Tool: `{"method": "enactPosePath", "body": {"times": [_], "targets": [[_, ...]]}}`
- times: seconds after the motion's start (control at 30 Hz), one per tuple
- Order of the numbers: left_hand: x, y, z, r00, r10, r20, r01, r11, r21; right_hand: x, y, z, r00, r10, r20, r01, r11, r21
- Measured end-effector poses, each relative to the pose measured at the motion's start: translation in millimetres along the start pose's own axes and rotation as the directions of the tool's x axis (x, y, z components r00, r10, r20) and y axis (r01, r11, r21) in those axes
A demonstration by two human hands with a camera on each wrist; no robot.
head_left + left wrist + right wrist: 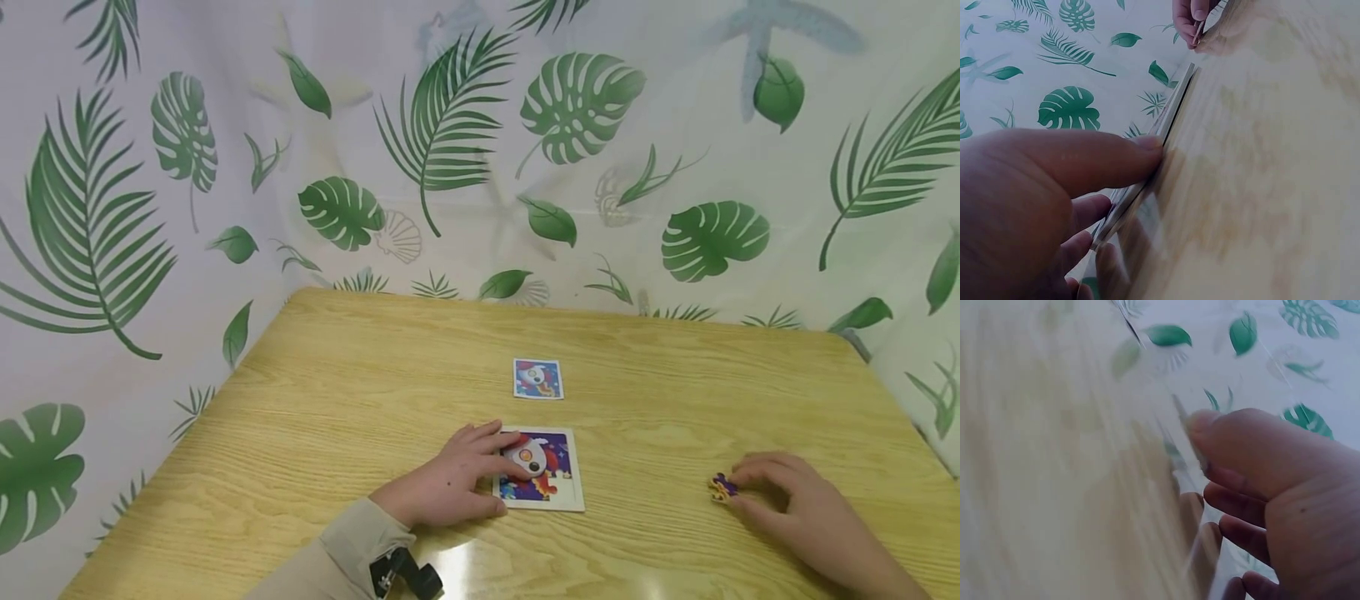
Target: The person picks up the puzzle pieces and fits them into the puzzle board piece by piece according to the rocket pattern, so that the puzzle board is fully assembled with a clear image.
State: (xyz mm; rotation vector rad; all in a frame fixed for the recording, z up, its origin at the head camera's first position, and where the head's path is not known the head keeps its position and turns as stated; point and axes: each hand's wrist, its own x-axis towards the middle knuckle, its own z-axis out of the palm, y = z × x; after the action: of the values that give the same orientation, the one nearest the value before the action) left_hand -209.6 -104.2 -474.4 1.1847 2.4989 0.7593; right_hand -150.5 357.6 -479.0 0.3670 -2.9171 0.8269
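Observation:
A small jigsaw puzzle in a white-edged tray (578, 479) lies flat on the table, its picture a white rocket-like figure with red parts on purple. Pale tray floor shows at the picture's lower right corner. My left hand (453, 482) rests over the tray's left side, fingers spread across the picture. In the left wrist view the thumb (1129, 164) lies along the tray edge. Off to the right, thumb and index finger of my right hand (810, 512) pinch a purple and yellow puzzle piece (722, 488). The right wrist view shows this piece (1189, 434) edge-on.
Behind the tray lies a small square picture card (537, 380) with a similar figure. The wood-grain table (360, 375) runs back to a leaf-patterned cloth (465, 250). A dark wrist device (405, 573) sits at the left sleeve.

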Motion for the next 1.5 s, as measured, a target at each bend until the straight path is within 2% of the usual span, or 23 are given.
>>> {"method": "enactPosePath", "body": {"times": [0.17,0.23,0.43,0.67,1.0,1.23,1.37,1.5], "targets": [[0.0,1.3,-1.1,1.0,0.002,-0.001,-0.002,1.0,0.007,11.2,-18.1,10.0,0.995,-0.074,-0.06,0.077,0.996,0.042],[-0.2,1.1,-1.0,1.0,-0.002,0.001,0.002,1.0,0.005,16.0,-25.4,14.7,0.994,-0.082,-0.067,0.086,0.995,0.053],[0.0,0.4,-0.4,1.0,-0.012,0.007,0.012,1.0,0.002,32.4,-52.2,31.6,0.995,-0.1,-0.011,0.101,0.989,0.104],[2.0,3.2,0.0,1.0,-0.002,-0.002,0.002,1.0,0.007,51.4,-86.9,50.8,0.978,-0.204,0.05,0.197,0.973,0.12],[1.4,0.8,1.4,1.0,0.002,0.003,-0.002,1.0,0.022,61.4,-119.1,78.5,0.973,-0.21,0.095,0.194,0.968,0.156],[-2.6,0.4,-2.1,1.0,-0.016,0.012,0.016,1.0,0.014,63.8,-135.4,93.5,0.961,-0.266,0.069,0.264,0.964,0.04],[-1.8,1.7,-2.6,1.0,-0.017,0.008,0.017,1.0,0.008,62.3,-138.7,93.4,0.969,-0.241,0.061,0.24,0.97,0.025],[0.8,4.7,-0.6,1.0,-0.005,-0.002,0.005,1.0,0.007,58.7,-138.0,90.6,0.98,-0.184,0.082,0.182,0.983,0.023]]}}
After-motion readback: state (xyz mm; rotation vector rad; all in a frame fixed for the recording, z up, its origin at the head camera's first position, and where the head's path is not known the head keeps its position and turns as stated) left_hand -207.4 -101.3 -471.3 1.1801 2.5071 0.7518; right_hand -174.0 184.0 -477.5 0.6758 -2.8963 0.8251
